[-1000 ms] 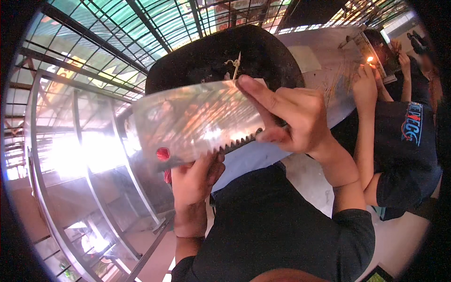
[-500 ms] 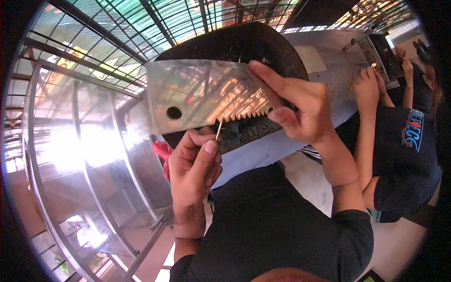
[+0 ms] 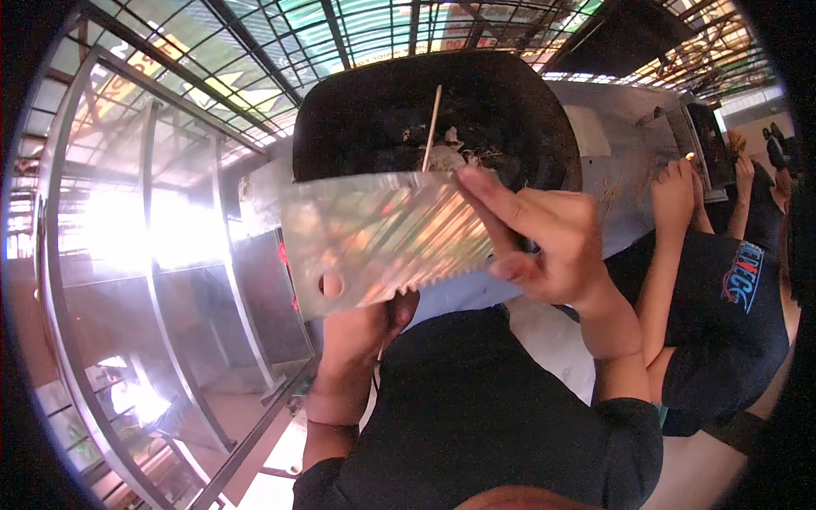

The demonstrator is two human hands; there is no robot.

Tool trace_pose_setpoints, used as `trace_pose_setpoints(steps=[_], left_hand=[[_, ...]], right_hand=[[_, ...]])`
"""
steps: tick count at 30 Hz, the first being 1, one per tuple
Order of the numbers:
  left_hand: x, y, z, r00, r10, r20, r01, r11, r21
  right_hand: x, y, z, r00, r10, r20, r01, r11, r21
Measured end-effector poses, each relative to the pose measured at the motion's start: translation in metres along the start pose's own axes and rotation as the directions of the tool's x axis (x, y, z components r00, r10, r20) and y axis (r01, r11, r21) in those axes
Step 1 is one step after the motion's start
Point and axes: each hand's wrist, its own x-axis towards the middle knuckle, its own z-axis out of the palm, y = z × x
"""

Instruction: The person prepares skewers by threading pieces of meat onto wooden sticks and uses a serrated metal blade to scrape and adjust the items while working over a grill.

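My right hand [image 3: 557, 242] is closed on the handle end of a broad, shiny cleaver [image 3: 382, 242], its index finger stretched along the blade. The blade has a round hole near its far left end and a row of teeth along the edge facing me. Behind the blade is my left hand [image 3: 357, 331]; its fingers are mostly hidden, so what they hold does not show. A thin wooden stick [image 3: 434, 123] rises past the blade's far edge, its lower end covered. Beyond lies a dark, rounded block or pan [image 3: 357, 119] with pale scraps [image 3: 446, 157] on it.
A metal-framed glass case [image 3: 153, 204] stands close on the left. Wire grille [image 3: 374, 34] runs along the back. On the grey table [image 3: 612, 161] at right lie thin sticks. A co-worker's hands [image 3: 673, 191] are beside a metal box [image 3: 705, 140].
The cleaver has come lower and nearer me, covering my left fingers and the stick that they pinched. More of the dark block and of a stick beyond the blade now shows.
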Motion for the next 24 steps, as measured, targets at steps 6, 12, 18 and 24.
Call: trace_pose_setpoints(steps=[6, 12, 18, 24], left_hand=[[-0.017, -0.018, 0.0, 0.995, 0.05, -0.085, -0.053, 0.998, -0.034], [-0.026, -0.019, 0.002, 0.987, -0.003, -0.161, -0.05, 0.945, -0.322], [-0.001, 0.02, 0.007, 0.956, -0.288, -0.052, 0.293, 0.937, 0.191], [-0.003, 0.014, 0.006, 0.998, -0.021, 0.056, 0.017, 0.997, 0.082]], right_hand=[[0.002, -0.002, 0.003, 0.992, -0.123, -0.007, 0.122, 0.988, -0.091], [0.004, -0.01, -0.003, 0.988, -0.143, 0.051, 0.149, 0.981, -0.126], [0.005, 0.0, 0.003, 0.997, -0.045, -0.065, 0.036, 0.99, -0.135], [0.004, 0.006, -0.003, 0.993, -0.007, -0.119, -0.015, 0.982, -0.187]])
